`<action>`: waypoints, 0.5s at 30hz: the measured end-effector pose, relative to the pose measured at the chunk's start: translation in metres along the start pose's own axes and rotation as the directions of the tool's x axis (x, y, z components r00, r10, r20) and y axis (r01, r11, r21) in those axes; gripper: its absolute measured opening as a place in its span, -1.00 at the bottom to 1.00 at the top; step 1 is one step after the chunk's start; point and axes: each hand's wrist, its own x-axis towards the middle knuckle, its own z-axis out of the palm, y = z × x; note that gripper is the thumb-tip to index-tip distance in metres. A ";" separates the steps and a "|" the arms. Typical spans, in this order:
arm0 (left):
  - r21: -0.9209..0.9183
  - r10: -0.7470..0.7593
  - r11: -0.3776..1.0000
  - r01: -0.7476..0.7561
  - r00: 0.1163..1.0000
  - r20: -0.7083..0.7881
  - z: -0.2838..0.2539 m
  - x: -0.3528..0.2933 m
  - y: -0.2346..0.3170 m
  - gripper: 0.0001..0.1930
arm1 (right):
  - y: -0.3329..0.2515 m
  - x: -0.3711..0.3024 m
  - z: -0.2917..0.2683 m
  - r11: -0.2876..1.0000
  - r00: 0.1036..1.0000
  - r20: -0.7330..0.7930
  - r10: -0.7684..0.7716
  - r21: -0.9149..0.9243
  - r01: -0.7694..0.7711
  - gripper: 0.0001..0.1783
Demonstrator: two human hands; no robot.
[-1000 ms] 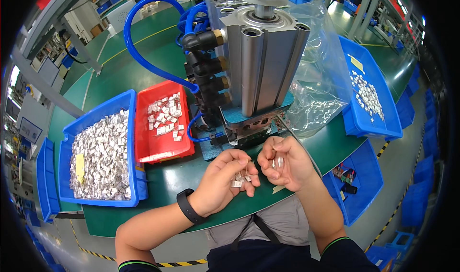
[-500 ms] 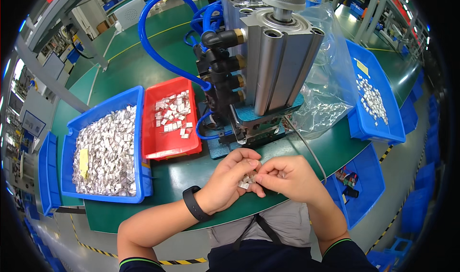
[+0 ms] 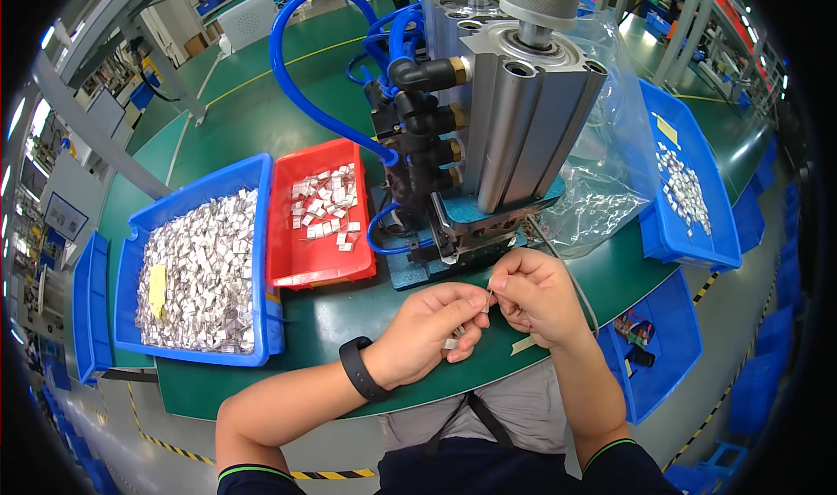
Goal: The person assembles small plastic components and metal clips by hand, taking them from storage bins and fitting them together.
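My left hand (image 3: 436, 328), a black band on its wrist, is closed around small white block-like parts with thin leads. One white part (image 3: 451, 343) shows between its lower fingers, and another (image 3: 486, 305) sits at the thumb and fingertip. Facing it, my right hand (image 3: 540, 299) is closed in a pinch on a thin lead that reaches toward the left fingertips. Both hands are just in front of a pneumatic press (image 3: 523, 129) with a teal base, blue air hoses and black fittings. Its lower opening is just beyond my fingers, and neither hand touches it.
To the left stand a blue bin (image 3: 268, 260) heaped with white parts and a red bin (image 3: 318, 279) with fewer. A clear plastic bag (image 3: 602, 190) lies right of the press, beside another blue bin (image 3: 689, 249). A grey cable (image 3: 586, 301) runs past my right hand.
My right hand has lifted up and away from the left palm, with a thin lead now between the hands. My left hand has turned and closed more. The view has shifted slightly.
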 end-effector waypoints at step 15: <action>-0.063 0.138 0.988 -0.140 0.990 -0.043 -0.001 0.000 -0.003 -0.82 | 0.001 -0.006 0.006 0.989 0.999 -0.022 0.036 -0.143 -0.039 -0.78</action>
